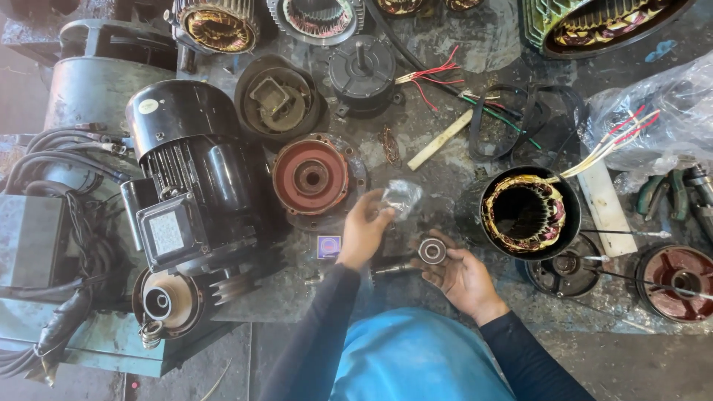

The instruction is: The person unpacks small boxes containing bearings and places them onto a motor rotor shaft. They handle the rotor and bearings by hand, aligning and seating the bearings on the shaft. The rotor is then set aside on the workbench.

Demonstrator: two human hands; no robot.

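Right hand [462, 276], palm up, cradles a round steel ball bearing [432, 251] on its fingers [443, 239], which are curled loosely about the ring rather than clamped. The bearing is bright metal with a dark bore, lying flat just above the person's blue-clad lap.

Left hand [364, 229] is raised beside it, fingers pinched together on a crumpled piece of clear plastic wrapping [402, 197], thin, glossy and creased.

The surface below is a grimy, oil-stained grey tabletop [445, 171]. Just right of the hands stands a black cylindrical stator housing [529, 212], open end up, with copper-coloured windings bound round its inner wall and pale leads running off to the right. Left of the hands lies a rust-red circular end cover [312, 177] with a central hub. Further left sits a black finned electric motor [194, 174], cast casing, with a square terminal box. A pale wooden stick [440, 139] lies above, near loose red and green wires [438, 74].
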